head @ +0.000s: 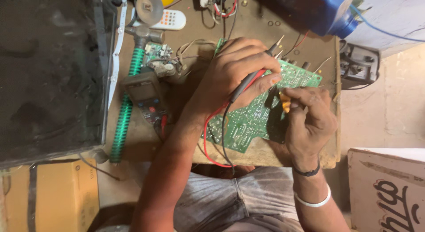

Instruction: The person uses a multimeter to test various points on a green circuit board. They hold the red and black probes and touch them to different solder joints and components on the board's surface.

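Head view: your left hand (237, 72) pinches both probes (248, 81), right hand (310, 116) grips a yellow tool (284, 102); tips may slip and short the circuit board (248, 121).

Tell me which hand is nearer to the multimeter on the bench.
Left. The left hand, gripping the red and black probes over the green circuit board, sits just beside the multimeter. The right hand is farther off, at the board's opposite edge.

Bare forearms; right wrist (310, 187) wears a dark band and white bangle.
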